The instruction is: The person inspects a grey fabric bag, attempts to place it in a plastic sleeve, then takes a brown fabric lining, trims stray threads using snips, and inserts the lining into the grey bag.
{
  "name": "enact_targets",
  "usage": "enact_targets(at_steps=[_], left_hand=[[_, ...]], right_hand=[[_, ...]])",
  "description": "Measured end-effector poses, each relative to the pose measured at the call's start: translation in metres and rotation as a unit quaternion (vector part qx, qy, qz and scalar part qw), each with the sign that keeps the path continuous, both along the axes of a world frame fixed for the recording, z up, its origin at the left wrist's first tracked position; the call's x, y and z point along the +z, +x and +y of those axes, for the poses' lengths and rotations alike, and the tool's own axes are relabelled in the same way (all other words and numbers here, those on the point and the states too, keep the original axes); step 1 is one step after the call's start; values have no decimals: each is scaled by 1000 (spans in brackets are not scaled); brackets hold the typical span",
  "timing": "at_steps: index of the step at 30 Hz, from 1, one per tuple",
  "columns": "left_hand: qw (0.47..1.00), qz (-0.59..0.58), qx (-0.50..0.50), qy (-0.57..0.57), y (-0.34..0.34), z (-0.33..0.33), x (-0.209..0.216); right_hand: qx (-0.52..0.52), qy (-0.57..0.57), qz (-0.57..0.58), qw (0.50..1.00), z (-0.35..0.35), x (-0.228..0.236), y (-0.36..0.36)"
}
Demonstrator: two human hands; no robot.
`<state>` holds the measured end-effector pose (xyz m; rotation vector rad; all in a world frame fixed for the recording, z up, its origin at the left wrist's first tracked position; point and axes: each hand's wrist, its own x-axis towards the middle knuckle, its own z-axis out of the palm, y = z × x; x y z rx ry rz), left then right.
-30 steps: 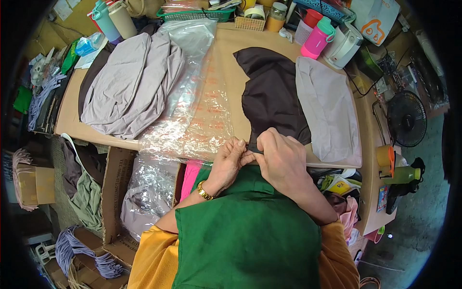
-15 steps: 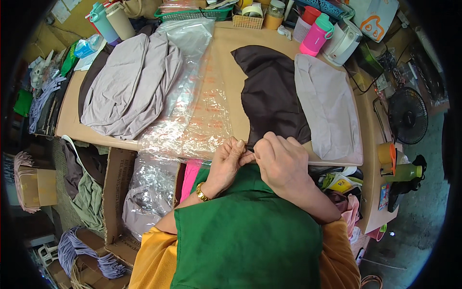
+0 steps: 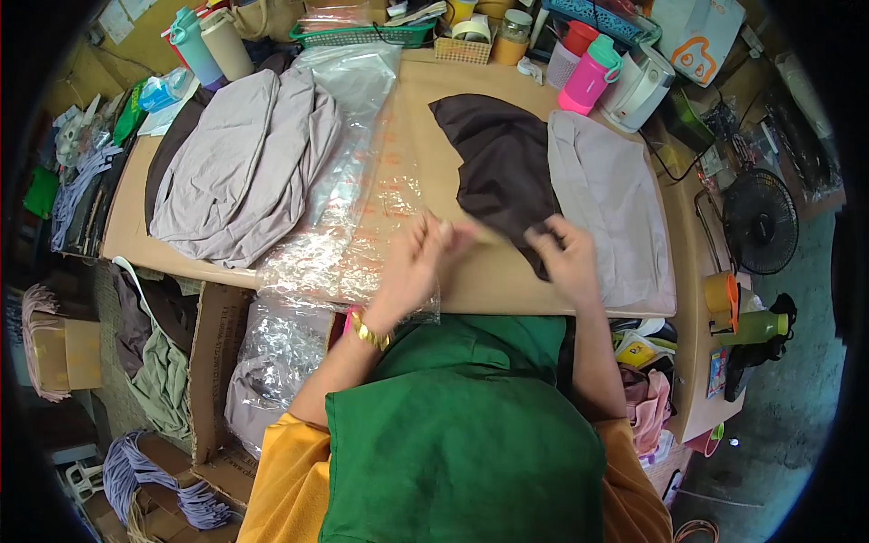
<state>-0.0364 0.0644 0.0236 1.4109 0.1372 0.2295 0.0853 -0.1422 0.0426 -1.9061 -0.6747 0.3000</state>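
Note:
A dark brown piece of cloth lies on the tan-covered table, its narrow lower end reaching toward me. My right hand is closed at that end, fingers bent around the cloth's edge. My left hand, a gold bracelet on its wrist, hovers apart from the cloth, over the clear plastic sheets. Motion smears its fingers, so whether they hold anything is hidden. Right of the dark cloth rests a folded pale grey cloth, partly touching it. On the left sits a rounded stack of pale grey cloth.
Clear plastic sheets run down the table's middle. Along the back stand a green basket, a pink bottle and a white kettle. A black fan is at right. An open carton stands below the table at left.
My hands, together at the cloth's lower end before, have moved apart. The left has risen leftward off the cloth; the right has shifted up and right, and the cloth's lower end has swung right.

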Motion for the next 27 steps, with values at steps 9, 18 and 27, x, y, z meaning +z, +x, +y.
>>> enact_targets(at_steps=[9,18,27], left_hand=[[704,-34,-148,693,29,-49,-43],[772,126,-227,-581,18,-15,-45],[949,72,116,282,26,-23,-20]], right_hand=[[-64,203,116,970,-3,7,30],[112,152,156,970,-20,5,36],[-83,-150,-339,925,38,-61,80]])
